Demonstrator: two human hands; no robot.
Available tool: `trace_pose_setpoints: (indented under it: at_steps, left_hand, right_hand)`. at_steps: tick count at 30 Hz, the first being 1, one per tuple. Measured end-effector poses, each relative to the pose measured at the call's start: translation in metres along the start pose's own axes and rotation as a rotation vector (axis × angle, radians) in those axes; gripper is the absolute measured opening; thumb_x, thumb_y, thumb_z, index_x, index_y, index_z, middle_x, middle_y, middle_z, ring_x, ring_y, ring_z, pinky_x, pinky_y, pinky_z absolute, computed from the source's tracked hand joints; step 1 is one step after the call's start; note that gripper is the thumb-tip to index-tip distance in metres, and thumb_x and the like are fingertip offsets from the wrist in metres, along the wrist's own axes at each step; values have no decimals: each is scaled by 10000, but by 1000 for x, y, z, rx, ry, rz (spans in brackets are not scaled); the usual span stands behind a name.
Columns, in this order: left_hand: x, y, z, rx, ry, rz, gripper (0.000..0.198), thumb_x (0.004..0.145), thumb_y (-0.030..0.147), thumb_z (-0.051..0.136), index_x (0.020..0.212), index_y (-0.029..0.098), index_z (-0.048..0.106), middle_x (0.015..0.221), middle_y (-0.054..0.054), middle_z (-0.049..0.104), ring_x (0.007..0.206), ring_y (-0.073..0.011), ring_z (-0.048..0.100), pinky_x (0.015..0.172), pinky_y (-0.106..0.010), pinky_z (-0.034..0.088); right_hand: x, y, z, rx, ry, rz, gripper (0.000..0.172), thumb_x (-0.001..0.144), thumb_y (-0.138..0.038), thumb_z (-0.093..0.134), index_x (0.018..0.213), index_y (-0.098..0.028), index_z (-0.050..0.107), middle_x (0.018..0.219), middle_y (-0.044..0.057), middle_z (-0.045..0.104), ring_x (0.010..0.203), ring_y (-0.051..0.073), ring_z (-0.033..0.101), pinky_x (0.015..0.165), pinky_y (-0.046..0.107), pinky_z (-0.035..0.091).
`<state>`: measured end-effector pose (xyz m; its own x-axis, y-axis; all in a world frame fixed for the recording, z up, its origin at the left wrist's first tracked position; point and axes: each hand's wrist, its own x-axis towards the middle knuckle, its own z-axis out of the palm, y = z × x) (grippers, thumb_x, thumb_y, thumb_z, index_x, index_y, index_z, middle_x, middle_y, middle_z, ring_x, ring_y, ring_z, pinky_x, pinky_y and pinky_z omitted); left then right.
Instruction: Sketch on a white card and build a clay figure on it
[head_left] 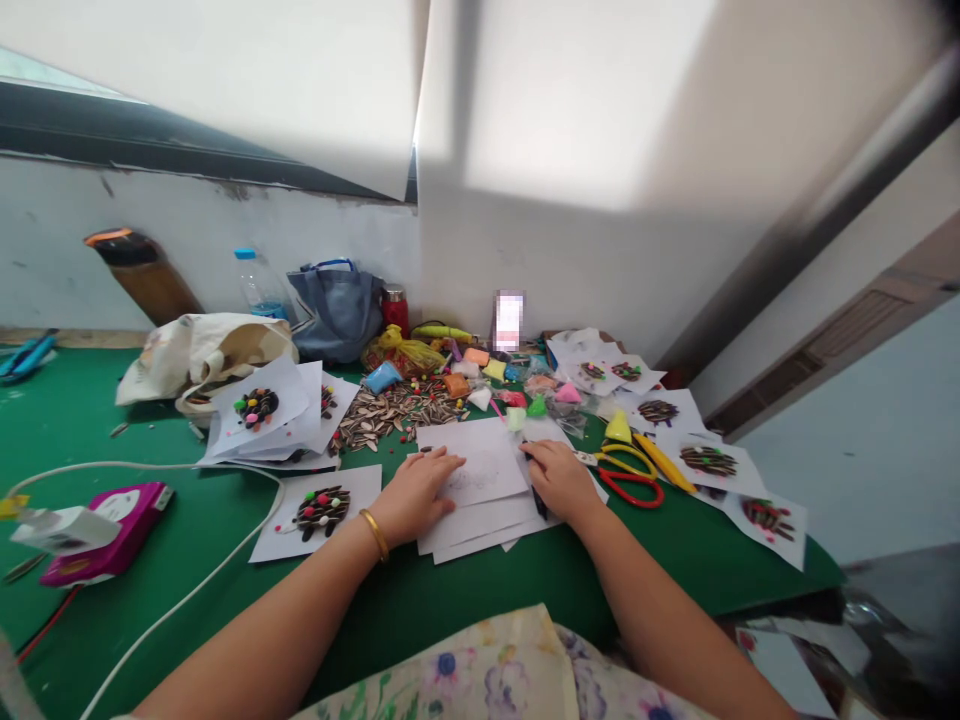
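Observation:
My left hand [421,490], with a gold bangle at the wrist, lies flat with its fingers spread on the left part of a white sheet [487,440]. A faint outline drawing [474,478] shows on that sheet. Over its right edge, my right hand [561,478] is curled round a slim black pen [538,503], partly hidden under the fingers. More white sheets [480,540] lie stacked beneath. Left of my left hand is a picture card [321,508] with dark seeds and coloured dots. Scissors [630,472] with yellow and red handles lie right of my right hand.
Behind the sheets lie loose sunflower seeds [397,412] and packets of coloured clay [495,370]. Finished cards [259,405] are piled left, others [705,458] right. A phone [508,322] leans on the wall. A white cable [202,600] crosses the green table [420,620] beside a magenta box [109,530].

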<state>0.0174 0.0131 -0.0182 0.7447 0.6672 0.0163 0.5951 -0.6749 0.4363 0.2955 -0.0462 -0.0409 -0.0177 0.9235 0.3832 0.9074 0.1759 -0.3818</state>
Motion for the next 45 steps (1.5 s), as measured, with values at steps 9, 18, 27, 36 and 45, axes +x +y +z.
trace_pose_setpoints:
  at_steps: [9, 18, 27, 36, 45]
  left_hand:
    - [-3, 2, 1, -68, 43, 64, 783, 719, 124, 548, 1461, 236, 323, 1447, -79, 490, 1371, -256, 398, 1191, -525, 129]
    - [0, 4, 1, -97, 241, 100, 373, 797, 171, 582, 1166, 204, 619, 1233, -94, 616, 1169, -245, 547, 1041, -410, 396]
    - [1, 9, -4, -74, 395, 40, 285, 896, 331, 552, 650, 187, 546, 709, -18, 536, 718, -167, 521, 665, -283, 386]
    - [1, 5, -3, -98, 406, 53, 264, 896, 312, 554, 662, 189, 553, 711, -19, 549, 709, -163, 519, 666, -290, 389]
    - [0, 10, 0, -398, 642, -12, 188, 907, 337, 532, 1040, 210, 571, 995, -56, 607, 932, -194, 567, 858, -368, 465]
  right_hand:
    - [-2, -3, 1, -104, -64, 55, 396, 826, -211, 570, 1217, -184, 628, 1140, 92, 646, 1076, 240, 552, 989, 373, 422]
    - [16, 11, -13, -118, 34, 66, 272, 877, -251, 531, 1102, -178, 665, 1092, 86, 674, 1042, 234, 576, 950, 351, 425]
    - [96, -25, -12, -285, -154, 43, 331, 947, -336, 463, 1223, -234, 614, 1122, 82, 681, 1038, 218, 600, 870, 297, 432]
    - [139, -57, 23, -469, -284, 146, 379, 929, -505, 475, 1155, -235, 615, 992, 131, 694, 939, 267, 638, 776, 354, 453]
    - [63, -65, 6, -31, 125, -150, 307, 805, -278, 600, 1087, -160, 564, 977, 96, 650, 935, 240, 592, 861, 355, 455]
